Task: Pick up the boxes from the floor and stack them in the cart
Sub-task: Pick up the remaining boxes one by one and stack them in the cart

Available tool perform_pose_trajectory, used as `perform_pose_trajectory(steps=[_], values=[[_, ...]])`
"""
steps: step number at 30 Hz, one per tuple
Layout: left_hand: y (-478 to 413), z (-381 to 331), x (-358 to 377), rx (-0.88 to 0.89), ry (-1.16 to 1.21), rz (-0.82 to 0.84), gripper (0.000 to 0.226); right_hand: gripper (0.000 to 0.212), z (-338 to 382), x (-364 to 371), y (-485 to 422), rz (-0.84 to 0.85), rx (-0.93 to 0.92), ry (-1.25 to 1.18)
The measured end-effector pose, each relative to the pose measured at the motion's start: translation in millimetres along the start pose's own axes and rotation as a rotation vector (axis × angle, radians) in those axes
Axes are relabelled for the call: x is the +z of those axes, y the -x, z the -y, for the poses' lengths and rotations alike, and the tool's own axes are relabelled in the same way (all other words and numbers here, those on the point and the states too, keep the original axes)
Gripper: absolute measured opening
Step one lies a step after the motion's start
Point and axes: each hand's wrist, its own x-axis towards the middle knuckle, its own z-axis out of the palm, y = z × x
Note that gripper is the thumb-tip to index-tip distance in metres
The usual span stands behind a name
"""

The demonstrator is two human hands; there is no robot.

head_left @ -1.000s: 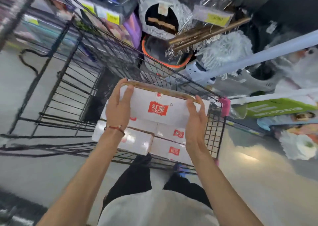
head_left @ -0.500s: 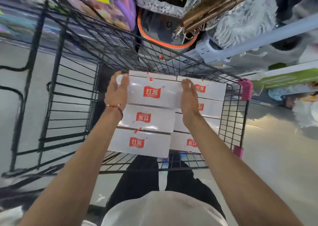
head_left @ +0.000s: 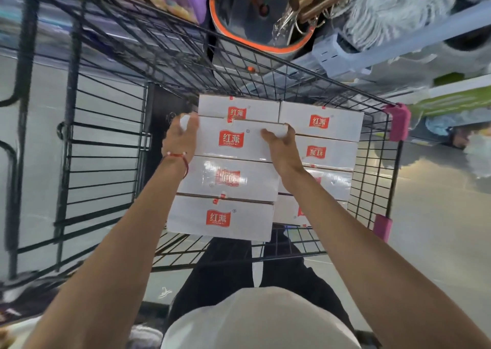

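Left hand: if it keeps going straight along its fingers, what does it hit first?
Probably the black wire cart far wall. The left hand grips the left end of a white red-logo box, fingers pointing up-frame past the box corner. Depth unclear.

Bright; box glare; edges blurred, fisheye-bent.

Both hands, left hand and right hand, grip the ends of a white red-logo box lying among matching boxes in the black wire cart.
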Motion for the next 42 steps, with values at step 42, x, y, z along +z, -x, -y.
perform_pose_trajectory(steps=[42], values=[[249, -42, 68, 0.632, 0.302, 0.295, 0.036, 0.023, -89, -155, 188, -0.356, -0.431, -0.5]])
